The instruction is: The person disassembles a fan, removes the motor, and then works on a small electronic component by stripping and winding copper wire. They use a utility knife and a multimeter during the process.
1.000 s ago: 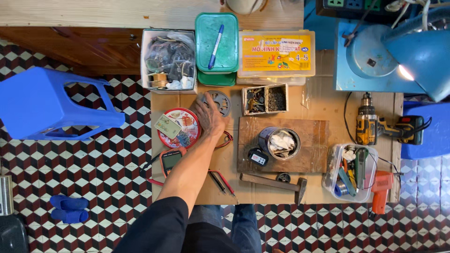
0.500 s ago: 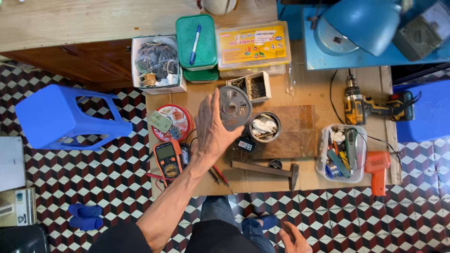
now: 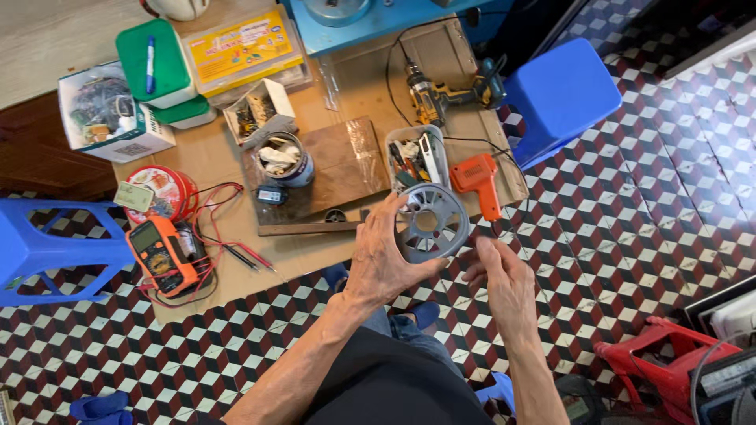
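The left hand (image 3: 383,264) grips a round grey slotted fan cover (image 3: 431,222), fingers curled over its rim at nine o'clock and thumb pressing its lower edge. The cover sits at two o'clock from the palm, held above the table edge. The right hand (image 3: 502,277), loosely open and holding nothing, hovers just beside the cover at five o'clock, below an orange glue gun (image 3: 480,179).

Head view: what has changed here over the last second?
The left hand lifted the grey slotted disc off the board and drew it toward the body; the right hand came up beside it. The multimeter, drill and boxes stayed put.
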